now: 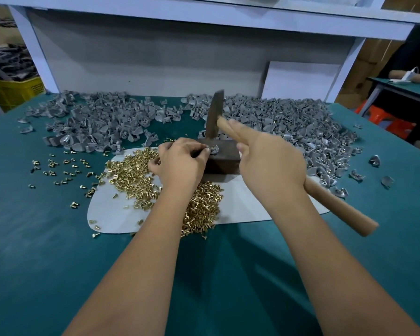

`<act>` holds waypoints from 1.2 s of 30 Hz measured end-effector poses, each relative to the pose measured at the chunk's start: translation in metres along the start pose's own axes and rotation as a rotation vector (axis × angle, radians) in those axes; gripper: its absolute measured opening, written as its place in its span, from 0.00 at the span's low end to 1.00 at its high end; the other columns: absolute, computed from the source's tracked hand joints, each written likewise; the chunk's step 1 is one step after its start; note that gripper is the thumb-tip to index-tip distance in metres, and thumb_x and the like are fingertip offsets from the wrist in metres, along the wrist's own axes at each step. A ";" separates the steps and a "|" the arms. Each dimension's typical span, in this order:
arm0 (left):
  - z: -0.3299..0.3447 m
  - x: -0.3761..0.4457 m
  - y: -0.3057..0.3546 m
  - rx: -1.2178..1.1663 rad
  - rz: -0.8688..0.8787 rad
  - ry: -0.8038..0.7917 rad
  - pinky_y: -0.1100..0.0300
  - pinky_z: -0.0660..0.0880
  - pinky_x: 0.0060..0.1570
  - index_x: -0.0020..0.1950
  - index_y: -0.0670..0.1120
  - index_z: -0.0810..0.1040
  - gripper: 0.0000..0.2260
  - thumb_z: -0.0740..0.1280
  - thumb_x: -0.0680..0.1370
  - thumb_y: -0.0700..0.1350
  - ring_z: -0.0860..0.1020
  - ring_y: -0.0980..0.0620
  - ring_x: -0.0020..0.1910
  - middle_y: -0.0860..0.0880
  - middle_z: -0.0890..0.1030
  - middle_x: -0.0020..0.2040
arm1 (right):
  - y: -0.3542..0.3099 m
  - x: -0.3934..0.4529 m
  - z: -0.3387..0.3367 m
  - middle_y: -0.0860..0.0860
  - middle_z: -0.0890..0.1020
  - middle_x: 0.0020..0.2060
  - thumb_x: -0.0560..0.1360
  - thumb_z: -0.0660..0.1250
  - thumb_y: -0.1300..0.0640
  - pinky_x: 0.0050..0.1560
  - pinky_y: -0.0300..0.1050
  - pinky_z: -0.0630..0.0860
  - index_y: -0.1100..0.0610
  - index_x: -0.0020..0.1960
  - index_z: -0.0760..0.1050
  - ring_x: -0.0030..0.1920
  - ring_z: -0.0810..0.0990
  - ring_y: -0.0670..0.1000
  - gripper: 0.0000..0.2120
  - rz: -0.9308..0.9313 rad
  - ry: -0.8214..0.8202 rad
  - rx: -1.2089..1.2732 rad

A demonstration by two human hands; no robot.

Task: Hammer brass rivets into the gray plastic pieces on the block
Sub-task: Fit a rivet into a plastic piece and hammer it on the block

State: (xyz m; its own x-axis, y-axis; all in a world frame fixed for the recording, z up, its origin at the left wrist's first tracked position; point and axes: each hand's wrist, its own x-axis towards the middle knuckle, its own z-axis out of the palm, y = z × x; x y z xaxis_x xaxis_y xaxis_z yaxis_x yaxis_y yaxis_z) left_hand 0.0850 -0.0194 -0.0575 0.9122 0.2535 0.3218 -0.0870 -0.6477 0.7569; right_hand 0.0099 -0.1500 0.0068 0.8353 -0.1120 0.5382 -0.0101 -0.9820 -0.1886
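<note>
A dark metal block (224,157) stands on a white mat (112,214) in the middle of the teal table. My left hand (180,161) pinches a gray plastic piece (214,149) with a brass rivet on the block's top. My right hand (272,161) grips the wooden handle of a hammer (340,209); its dark head (215,115) is raised above the block, blurred by motion. A heap of brass rivets (136,173) lies on the mat under my left wrist.
Gray plastic pieces (289,122) lie in large piles across the back of the table, left and right. Loose rivets (58,168) are scattered on the teal surface at left. A white shelf frame stands behind. Another person sits at a table at far right.
</note>
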 end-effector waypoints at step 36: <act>-0.016 -0.007 0.006 -0.176 -0.011 -0.204 0.55 0.52 0.56 0.37 0.66 0.76 0.09 0.71 0.75 0.55 0.60 0.49 0.67 0.62 0.73 0.54 | 0.014 0.000 0.058 0.49 0.74 0.54 0.79 0.61 0.52 0.55 0.43 0.62 0.51 0.67 0.73 0.53 0.66 0.48 0.17 0.036 0.092 0.201</act>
State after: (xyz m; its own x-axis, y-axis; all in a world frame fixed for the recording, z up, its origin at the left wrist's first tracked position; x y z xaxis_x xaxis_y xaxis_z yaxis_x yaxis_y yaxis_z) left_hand 0.0718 -0.0132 -0.0457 0.9738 0.0979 0.2051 -0.1287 -0.5063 0.8527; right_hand 0.0420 -0.1549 -0.0432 0.7826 -0.1688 0.5992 0.0783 -0.9281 -0.3639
